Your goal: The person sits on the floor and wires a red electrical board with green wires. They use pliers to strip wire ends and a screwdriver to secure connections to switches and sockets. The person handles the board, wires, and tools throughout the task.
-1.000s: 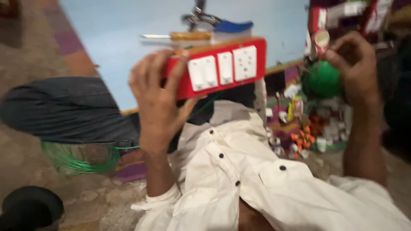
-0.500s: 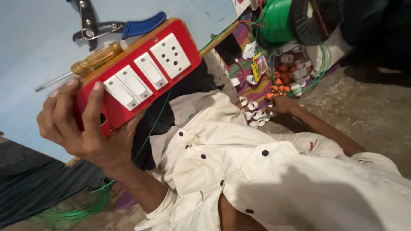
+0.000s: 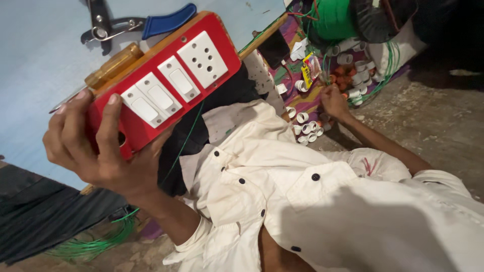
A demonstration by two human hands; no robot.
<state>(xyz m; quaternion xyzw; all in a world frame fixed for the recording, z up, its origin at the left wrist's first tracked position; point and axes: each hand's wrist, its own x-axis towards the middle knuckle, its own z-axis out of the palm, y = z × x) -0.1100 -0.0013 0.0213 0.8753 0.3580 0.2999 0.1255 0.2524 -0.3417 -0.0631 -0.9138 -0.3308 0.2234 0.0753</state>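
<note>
My left hand (image 3: 96, 153) grips one end of a red switch board (image 3: 166, 83) with three white switches and a white socket on its face. A thin green wire (image 3: 184, 141) hangs down from under the board. My right hand (image 3: 334, 100) reaches out to the floor at the right. Its fingers rest among small white and orange plastic parts (image 3: 305, 126). Whether it holds one of them is too small to see. My cream shirt (image 3: 322, 201) fills the lower middle.
A pale blue board (image 3: 35, 60) lies at the left with blue-handled pliers (image 3: 131, 25) and an amber-handled screwdriver (image 3: 108, 65) on it. A green wire spool (image 3: 335, 17) stands at the top right. Loose green wire (image 3: 96, 242) lies on the floor at the lower left.
My right hand has left the green spool and gone down to the small parts on the floor. The view has swung, and the red board now sits tilted at the left.
</note>
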